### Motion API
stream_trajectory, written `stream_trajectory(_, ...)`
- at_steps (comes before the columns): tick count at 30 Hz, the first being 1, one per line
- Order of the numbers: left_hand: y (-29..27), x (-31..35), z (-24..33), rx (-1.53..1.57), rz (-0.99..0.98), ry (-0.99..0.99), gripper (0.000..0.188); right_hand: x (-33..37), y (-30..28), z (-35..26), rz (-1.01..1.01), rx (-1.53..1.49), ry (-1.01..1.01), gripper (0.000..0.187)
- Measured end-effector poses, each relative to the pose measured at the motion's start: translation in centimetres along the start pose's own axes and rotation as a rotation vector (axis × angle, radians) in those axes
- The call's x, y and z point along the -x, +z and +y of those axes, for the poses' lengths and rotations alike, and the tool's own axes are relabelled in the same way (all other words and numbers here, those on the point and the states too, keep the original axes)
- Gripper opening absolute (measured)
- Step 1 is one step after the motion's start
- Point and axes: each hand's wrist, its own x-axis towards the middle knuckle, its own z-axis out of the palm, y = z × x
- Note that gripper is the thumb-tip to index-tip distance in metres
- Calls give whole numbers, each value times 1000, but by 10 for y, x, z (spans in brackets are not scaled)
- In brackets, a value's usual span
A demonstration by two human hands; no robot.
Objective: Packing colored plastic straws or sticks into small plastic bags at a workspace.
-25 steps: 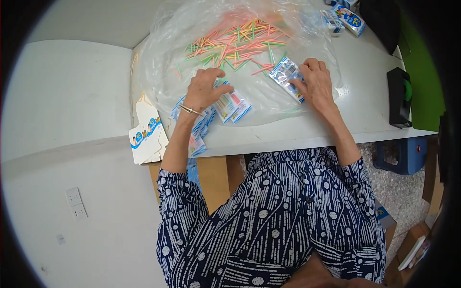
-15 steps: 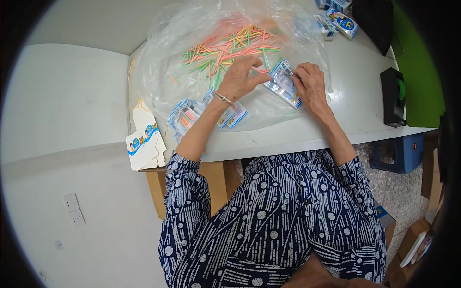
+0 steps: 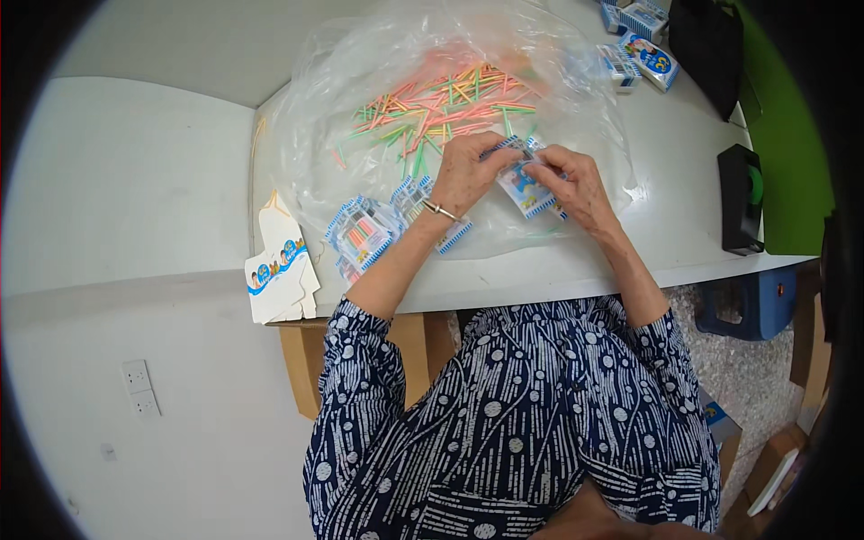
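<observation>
My left hand (image 3: pixel 466 175), with a bracelet at its wrist, pinches the upper edge of a small blue-and-white plastic packet (image 3: pixel 525 193). On the packet's other upper corner, the thumb and fingers of my right hand (image 3: pixel 578 191) are closed. At least one more packet lies under or beside it, partly hidden. Beyond my hands, a loose heap of thin pink, green and yellow sticks (image 3: pixel 450 106) rests on a large clear plastic sheet or bag (image 3: pixel 310 126). Left of my left forearm, several packets (image 3: pixel 362 232) overlap; the front one shows coloured sticks inside.
Flat white printed cartons (image 3: pixel 281 274) lie at the table's left corner. A black tape dispenser (image 3: pixel 740 200) stands at the right, by a green panel (image 3: pixel 792 171). Small blue-and-white boxes (image 3: pixel 650 61) and a black bag (image 3: pixel 706 54) are at the far right. Below is a blue stool (image 3: pixel 751 301).
My hands have come closer together, the left now at the packet's upper edge. The packet is more upright and slightly nearer the middle. The whole view has shifted a little.
</observation>
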Motion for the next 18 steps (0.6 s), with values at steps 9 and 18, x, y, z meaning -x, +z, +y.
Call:
stream_trajectory(9,-6,13,-4,-126,46,57,14,0,17,7,-51,56,-5,24)
stream_trajectory(18,-37,-29,-45,33,-88,-80,22,-3,15,14,-59,187,-129,30)
